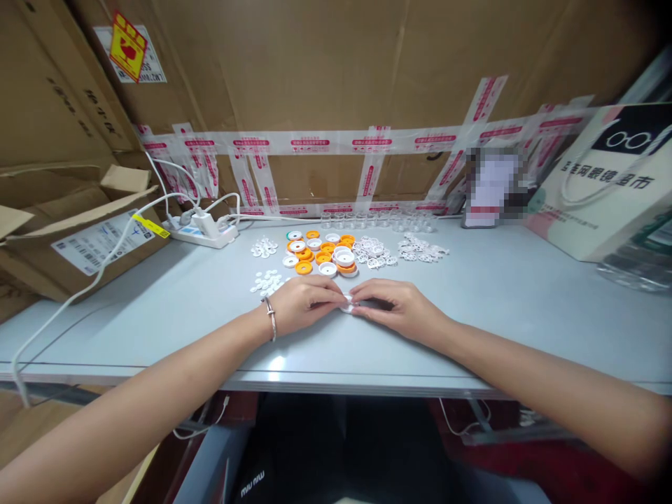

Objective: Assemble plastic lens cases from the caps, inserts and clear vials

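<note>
My left hand (pixel 304 302) and my right hand (pixel 396 306) meet over the grey table, their fingers pinched on a small white plastic part (pixel 347 304) that they largely cover. Just beyond the fingers lies a pile of orange rings (pixel 304 267) and white rings (pixel 344 256), some stacked. Small white discs (pixel 267 281) are scattered by my left wrist, and another cluster of white discs (pixel 264 246) sits farther back. To the right of the rings are heaps of white openwork pieces (pixel 374 252).
Clear plastic cups (pixel 378 221) stand in rows at the table's back, before a large taped carton (pixel 315 77). A phone (pixel 491 189) leans at the back right, near a paper bag (pixel 588 203). On the left are a power strip (pixel 202 236) with cables and an opened cardboard box (pixel 78 231).
</note>
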Demonstrator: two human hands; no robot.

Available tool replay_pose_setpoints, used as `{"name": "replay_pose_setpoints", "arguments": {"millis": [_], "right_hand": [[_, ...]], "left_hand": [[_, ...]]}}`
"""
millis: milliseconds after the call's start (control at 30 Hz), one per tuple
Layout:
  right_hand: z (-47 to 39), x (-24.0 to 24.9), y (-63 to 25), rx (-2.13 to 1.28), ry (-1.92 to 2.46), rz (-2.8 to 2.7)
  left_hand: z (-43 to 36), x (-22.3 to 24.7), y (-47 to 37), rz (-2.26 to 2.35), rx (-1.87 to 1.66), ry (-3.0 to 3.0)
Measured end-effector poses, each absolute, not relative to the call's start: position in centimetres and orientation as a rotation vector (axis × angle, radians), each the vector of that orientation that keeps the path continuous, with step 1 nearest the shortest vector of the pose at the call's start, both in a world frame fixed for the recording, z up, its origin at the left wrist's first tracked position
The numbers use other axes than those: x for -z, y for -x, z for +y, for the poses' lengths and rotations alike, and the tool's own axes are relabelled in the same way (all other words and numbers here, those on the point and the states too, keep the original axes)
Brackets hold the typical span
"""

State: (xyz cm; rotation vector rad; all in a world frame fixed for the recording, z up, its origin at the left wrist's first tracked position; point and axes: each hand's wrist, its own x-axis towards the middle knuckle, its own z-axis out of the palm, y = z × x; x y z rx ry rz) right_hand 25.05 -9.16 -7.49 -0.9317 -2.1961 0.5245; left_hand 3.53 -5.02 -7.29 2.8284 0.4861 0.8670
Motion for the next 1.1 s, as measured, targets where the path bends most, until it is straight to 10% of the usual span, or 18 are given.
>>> {"name": "replay_pose_setpoints", "arguments": {"millis": [1100], "right_hand": [[-9.15, 7.68, -25.00, -0.448, 0.909, -2.250]], "left_hand": [[-5.52, 7.11, -3.47, 0.529, -0.708, -2.853]]}}
